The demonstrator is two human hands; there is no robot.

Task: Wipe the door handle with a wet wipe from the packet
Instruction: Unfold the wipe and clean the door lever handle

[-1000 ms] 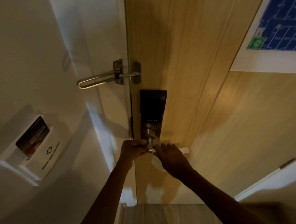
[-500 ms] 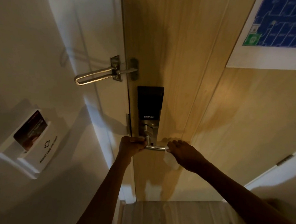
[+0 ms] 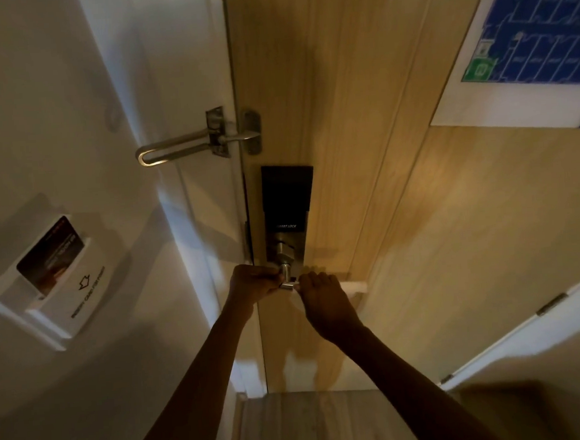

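Left hand [image 3: 254, 286] curled fingers round the neck of the silver metal lever door handle [image 3: 287, 275] | right hand [image 3: 326, 303] clasped a white wet wipe [image 3: 355, 287] against its bar

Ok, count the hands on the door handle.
2. The left hand grips the silver lever door handle by its pivot; the right hand holds a white wet wipe over its lever.

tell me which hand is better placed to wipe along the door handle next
Right. The right hand holds the wet wipe against the door handle; the left hand only grips its base, with no wipe.
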